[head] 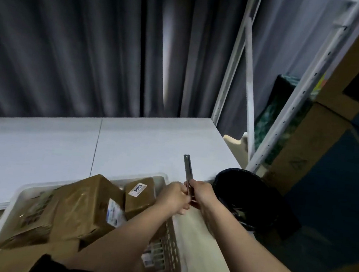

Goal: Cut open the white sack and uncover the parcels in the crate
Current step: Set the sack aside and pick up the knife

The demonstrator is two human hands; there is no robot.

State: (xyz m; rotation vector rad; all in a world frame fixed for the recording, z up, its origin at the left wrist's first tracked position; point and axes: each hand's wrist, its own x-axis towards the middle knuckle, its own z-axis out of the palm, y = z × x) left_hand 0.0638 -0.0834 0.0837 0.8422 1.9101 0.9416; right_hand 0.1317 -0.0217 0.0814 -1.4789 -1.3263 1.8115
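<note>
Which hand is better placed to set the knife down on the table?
Right. The right hand grips the utility knife handle nearest the bare table; the left hand only pinches its base, over the crate rim.

Single head-worn wide-angle view, looking forward and down from above the forearms, both hands close at lower centre of the frame, white crate (169,241) nearest at lower left, table (129,139) across the middle, grey curtain (84,44) filling the upper left
</note>
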